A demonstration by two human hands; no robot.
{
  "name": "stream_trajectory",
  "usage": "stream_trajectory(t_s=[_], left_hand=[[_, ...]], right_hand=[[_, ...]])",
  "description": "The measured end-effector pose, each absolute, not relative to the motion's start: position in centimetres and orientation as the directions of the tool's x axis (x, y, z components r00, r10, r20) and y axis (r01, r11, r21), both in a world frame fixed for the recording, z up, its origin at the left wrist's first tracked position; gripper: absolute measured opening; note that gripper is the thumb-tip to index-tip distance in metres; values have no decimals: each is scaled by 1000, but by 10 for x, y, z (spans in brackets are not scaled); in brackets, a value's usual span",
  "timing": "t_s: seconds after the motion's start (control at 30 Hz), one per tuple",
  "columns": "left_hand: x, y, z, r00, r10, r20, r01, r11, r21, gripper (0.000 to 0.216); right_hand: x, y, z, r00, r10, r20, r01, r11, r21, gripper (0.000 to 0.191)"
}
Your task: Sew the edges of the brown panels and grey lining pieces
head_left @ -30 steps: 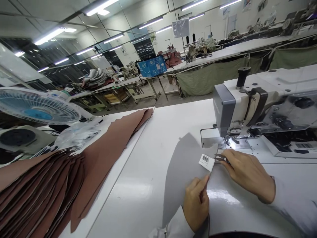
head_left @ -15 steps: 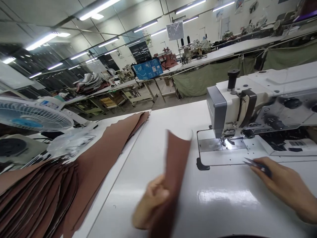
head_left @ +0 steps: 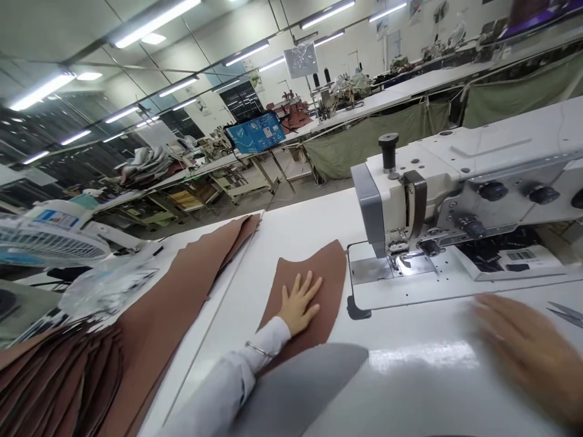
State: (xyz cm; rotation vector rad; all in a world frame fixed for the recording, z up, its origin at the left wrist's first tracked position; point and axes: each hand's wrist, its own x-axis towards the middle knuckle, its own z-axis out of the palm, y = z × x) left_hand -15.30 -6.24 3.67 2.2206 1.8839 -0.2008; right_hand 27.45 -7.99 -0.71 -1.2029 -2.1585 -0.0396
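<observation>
My left hand lies flat with spread fingers on a brown panel, which looks like leather or coated fabric. The panel rests on the white table left of the sewing machine. A grey curved piece shows at the panel's near edge; whether it is the panel's underside I cannot tell. Blurred by motion, my right hand is over the table in front of the machine, its fingers seemingly stretched out and nothing visible in them. Beyond it, thread snips lie on the table at the right edge, partly out of view.
Stacked brown panels fan out at the lower left, beside a long brown piece. A fan and clear plastic bag stand behind them. A small box sits under the machine arm. Other worktables run along the back.
The brown panel, held up by my left hand before, now lies on the table with that hand flat on it. My right hand has let go of the snips, which lie to its right.
</observation>
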Motion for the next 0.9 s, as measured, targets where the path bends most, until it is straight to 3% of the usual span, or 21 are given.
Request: stream_trajectory(t_s=[0.1,0.23,0.33,0.43,0.73,0.9], left_hand=[[-115,-93,16,315,929,-195,949,-307,73,59],[-91,-128,17,433,899,-67,901,-429,71,59],[-74,-113,23,505,863,12,858,-504,100,51],[-53,-75,23,595,803,-29,796,-585,153,52],[-14,-32,15,449,893,-32,882,-437,178,49],[-7,-27,14,421,907,-8,896,-415,160,48]], right_hand=[[215,-85,2,-653,576,492,603,788,-121,43],[159,-90,4,-812,452,369,428,891,-152,51],[148,-90,-9,-816,439,377,389,898,-204,48],[151,-84,-20,-770,482,417,429,876,-220,43],[159,-69,-12,-709,534,460,451,845,-287,25],[162,-64,-13,-688,562,460,480,827,-293,24]])
